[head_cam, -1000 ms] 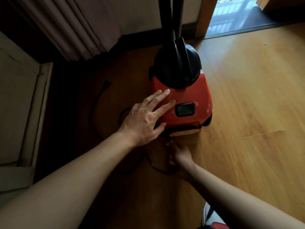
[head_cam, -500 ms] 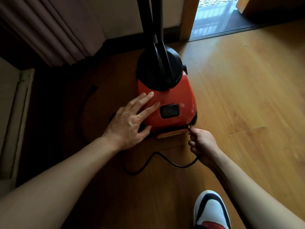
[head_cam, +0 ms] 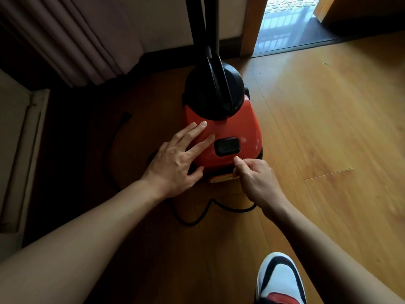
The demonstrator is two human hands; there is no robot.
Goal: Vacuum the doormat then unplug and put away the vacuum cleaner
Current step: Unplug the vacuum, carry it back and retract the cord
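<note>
A red vacuum cleaner with a black domed top stands on the wooden floor, its black hose and tube rising out of view. My left hand rests flat on the left side of the red body, fingers straight. My right hand is at the vacuum's near edge, just below the black switch, with fingers curled and pinching the black power cord. The cord loops over the floor under my right wrist. No doormat is in view.
A curtain hangs at the back left over a dark corner. A pale cabinet stands at the left. An open doorway lies at the back right. My shoe is at the bottom right on the wooden floor.
My right hand has come up from the floor behind the vacuum to its near edge, taking the cord with it. My left hand has stayed on the red body.
</note>
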